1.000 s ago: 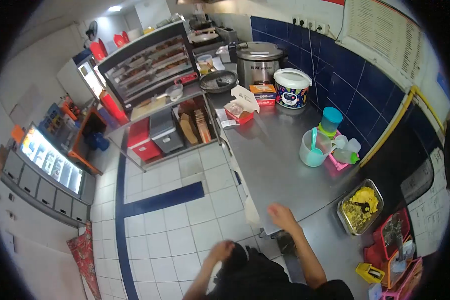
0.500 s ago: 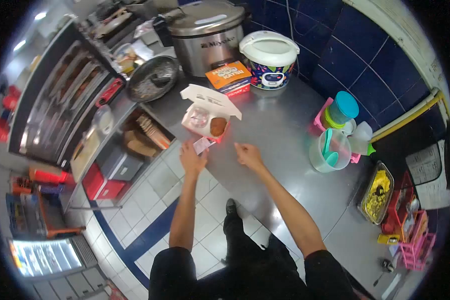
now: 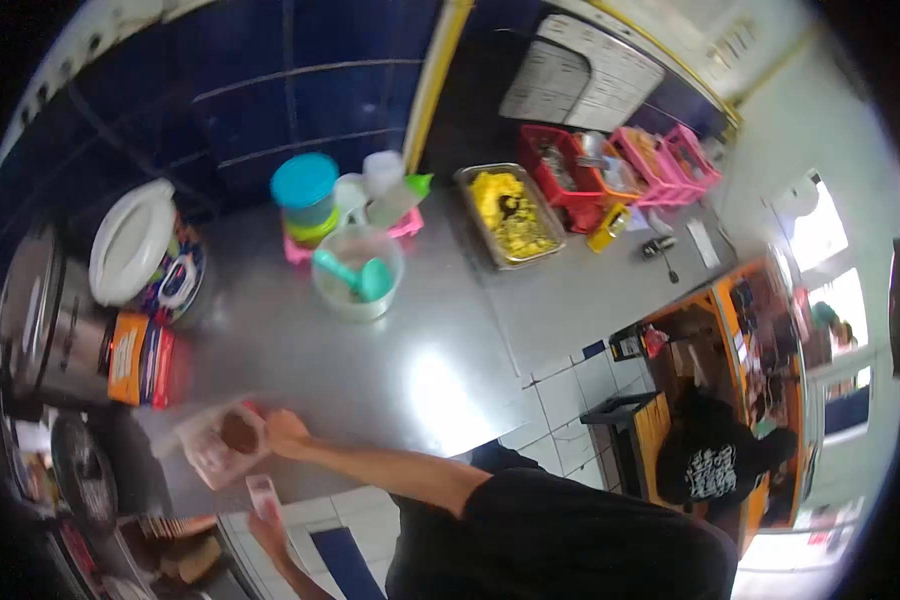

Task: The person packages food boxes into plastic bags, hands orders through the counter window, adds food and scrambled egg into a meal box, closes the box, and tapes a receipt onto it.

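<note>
In the lower left of the head view, my left hand (image 3: pixel 267 528) pinches a small flat white-and-pink packet (image 3: pixel 263 492) just off the counter's front edge. My right hand (image 3: pixel 287 434) is at the right side of a paper food box (image 3: pixel 207 462), its knuckles against or very close to the wall. Motion blur hides what those fingers do. Inside the box lies a round brown fried piece (image 3: pixel 239 433), beside a pale, clear-looking item that is too smeared to name.
Left on the steel counter (image 3: pixel 260 340) stand an orange-and-red carton (image 3: pixel 135 360), a rice cooker (image 3: pixel 135 245) and a large pot (image 3: pixel 60 320). Farther along are a tub (image 3: pixel 370 300) with teal scoops, a tray of yellow food (image 3: pixel 510 215) and coloured baskets (image 3: pixel 560 165). A person in black (image 3: pixel 715 450) is at right.
My view has swung to the right, bringing the baskets and another person into sight. My right hand has come from beside the food box to its wall. The packet stays in my left hand.
</note>
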A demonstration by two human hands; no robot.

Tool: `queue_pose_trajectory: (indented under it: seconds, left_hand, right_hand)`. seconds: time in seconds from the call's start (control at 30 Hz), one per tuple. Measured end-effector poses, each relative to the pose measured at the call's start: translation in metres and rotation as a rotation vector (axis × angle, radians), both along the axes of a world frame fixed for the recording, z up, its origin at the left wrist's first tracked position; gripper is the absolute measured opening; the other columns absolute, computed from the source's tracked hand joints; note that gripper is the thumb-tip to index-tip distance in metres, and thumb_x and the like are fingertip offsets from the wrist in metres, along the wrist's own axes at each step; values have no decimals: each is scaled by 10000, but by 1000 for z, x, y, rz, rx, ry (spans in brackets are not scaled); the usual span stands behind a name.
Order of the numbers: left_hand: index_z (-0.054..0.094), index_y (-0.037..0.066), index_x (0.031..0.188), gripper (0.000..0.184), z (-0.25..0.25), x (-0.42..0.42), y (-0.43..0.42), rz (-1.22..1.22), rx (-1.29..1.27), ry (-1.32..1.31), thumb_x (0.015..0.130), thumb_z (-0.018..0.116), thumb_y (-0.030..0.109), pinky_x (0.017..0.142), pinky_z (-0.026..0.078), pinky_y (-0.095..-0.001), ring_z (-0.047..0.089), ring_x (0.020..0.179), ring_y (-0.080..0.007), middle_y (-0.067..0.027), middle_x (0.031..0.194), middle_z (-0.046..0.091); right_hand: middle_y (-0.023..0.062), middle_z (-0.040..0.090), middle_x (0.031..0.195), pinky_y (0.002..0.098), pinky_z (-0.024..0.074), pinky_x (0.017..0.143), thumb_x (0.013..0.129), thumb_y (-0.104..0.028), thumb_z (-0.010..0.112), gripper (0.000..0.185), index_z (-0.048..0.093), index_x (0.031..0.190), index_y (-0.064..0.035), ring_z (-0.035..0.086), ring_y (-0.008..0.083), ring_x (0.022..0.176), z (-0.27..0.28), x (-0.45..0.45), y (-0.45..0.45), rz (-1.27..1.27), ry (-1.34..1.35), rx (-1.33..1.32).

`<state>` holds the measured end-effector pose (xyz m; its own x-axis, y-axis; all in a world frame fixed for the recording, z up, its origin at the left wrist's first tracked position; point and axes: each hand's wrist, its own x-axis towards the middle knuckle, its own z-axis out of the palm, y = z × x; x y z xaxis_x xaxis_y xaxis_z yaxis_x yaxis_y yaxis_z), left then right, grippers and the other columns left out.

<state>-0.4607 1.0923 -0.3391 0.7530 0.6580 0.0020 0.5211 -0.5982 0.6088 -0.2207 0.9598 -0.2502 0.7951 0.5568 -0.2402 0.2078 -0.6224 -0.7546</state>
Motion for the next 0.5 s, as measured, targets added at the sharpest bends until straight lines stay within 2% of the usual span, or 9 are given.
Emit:
queue_pose_trajectory:
  seconds: [0.03, 0.07, 0.1, 0.13, 0.2, 0.27, 0.4, 0.47, 0.5]
  left_hand:
    - [660, -40, 952, 323, 35, 7, -38, -124, -81, -96, 923, 666, 282, 679, 493, -453, 646, 751, -412, -227, 812, 668]
    - [660, -49, 943, 354, 28, -7, -62, -110, -231, -92, 917, 678, 305, 666, 491, -447, 653, 719, -382, -223, 795, 666]
    - [659, -58, 949, 350, 4, -18, -89, -90, -139, -128, 912, 692, 289, 660, 496, -409, 646, 688, -302, -178, 781, 674]
    - [655, -61, 975, 334, 49, -11, -139, -34, -373, -92, 908, 694, 264, 659, 505, -388, 637, 698, -234, -150, 803, 686]
    - [633, -90, 1070, 420, 39, -16, -201, 35, -171, -60, 912, 698, 293, 738, 507, -406, 639, 793, -279, -227, 899, 678]
    - [632, -98, 1073, 432, 77, 10, -267, -84, -537, -109, 914, 699, 298, 752, 510, -402, 641, 800, -291, -226, 912, 679]
    - [634, -65, 1008, 326, 109, 70, -393, -191, -484, -94, 908, 677, 242, 719, 518, -376, 655, 777, -234, -146, 829, 676]
    - [644, -38, 983, 303, 86, 94, -438, -323, -15, -133, 917, 665, 257, 663, 513, -371, 642, 696, -258, -148, 788, 663]
    - [648, -26, 968, 311, 113, 111, -470, -376, -206, -76, 923, 660, 281, 649, 510, -380, 643, 679, -271, -158, 788, 667]
  right_hand:
    - [233, 695, 959, 485, 535, 805, 794, -160, 634, 231, 685, 930, 19, 666, 420, 935, -10, 1, -36, -23, 14, 5]
    - [236, 694, 927, 491, 531, 790, 812, -123, 582, 185, 691, 848, 23, 669, 414, 915, -30, 4, -77, -38, 30, 13]
    - [239, 687, 896, 489, 533, 779, 806, -133, 597, 187, 680, 861, 26, 672, 411, 871, -45, 9, -122, -110, 39, 37]
    - [247, 683, 885, 495, 533, 754, 807, -142, 589, 193, 673, 866, 22, 670, 420, 834, -45, 13, -176, -132, 66, -61]
    - [256, 678, 842, 498, 530, 726, 807, -205, 613, 226, 677, 815, 11, 673, 417, 807, -45, 16, -282, -336, -6, -12]
    - [231, 686, 807, 475, 537, 717, 744, -259, 689, 264, 701, 833, -11, 679, 401, 790, -15, 31, -393, -374, -48, -96]
    - [229, 691, 836, 479, 541, 745, 746, -330, 663, 321, 688, 779, -12, 683, 396, 776, -41, 73, -607, -514, -256, -297]
    - [255, 677, 848, 500, 531, 773, 799, -309, 636, 317, 686, 766, 2, 670, 434, 809, -13, 93, -694, -706, -142, -198]
    - [274, 673, 799, 509, 541, 770, 857, -320, 612, 373, 680, 750, 30, 680, 426, 793, -22, 105, -734, -757, -317, -202]
